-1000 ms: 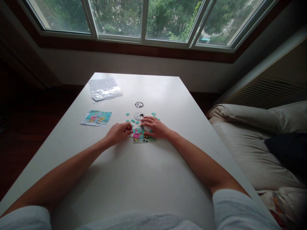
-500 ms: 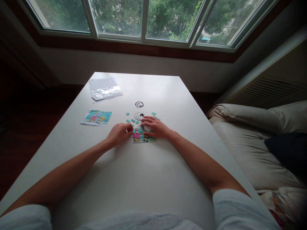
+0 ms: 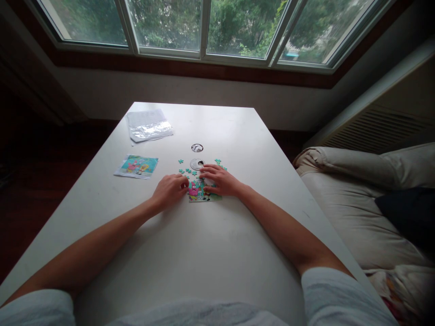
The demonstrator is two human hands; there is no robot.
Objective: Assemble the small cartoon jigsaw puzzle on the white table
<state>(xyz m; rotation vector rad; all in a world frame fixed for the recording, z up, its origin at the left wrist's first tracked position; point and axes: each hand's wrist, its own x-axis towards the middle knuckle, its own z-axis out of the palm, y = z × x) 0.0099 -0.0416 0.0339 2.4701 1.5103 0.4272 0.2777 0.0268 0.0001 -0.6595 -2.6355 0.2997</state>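
Note:
A partly joined jigsaw puzzle (image 3: 197, 194) with pink, white and yellow cartoon figures on turquoise lies flat on the white table. At its left edge my left hand (image 3: 171, 189) is closed, thumb and fingertips drawn together; whatever they may hold is hidden. My right hand (image 3: 222, 180) rests over the puzzle's right side with its fingers spread, covering part of the picture. Loose turquoise puzzle pieces (image 3: 188, 171) lie just beyond the puzzle, between the hands. A few more pieces (image 3: 218, 161) sit past my right fingers.
To the left lies a picture sheet (image 3: 137, 166) with the same cartoon figures. Clear plastic sleeves with paper (image 3: 149, 126) lie at the table's far left. A round disc (image 3: 195, 164) and a round hole (image 3: 197, 148) are mid-table. A beige sofa (image 3: 340, 203) stands to the right.
My left hand has shifted very slightly, its fingers curling closer together at the puzzle's left edge. My right hand stays in place.

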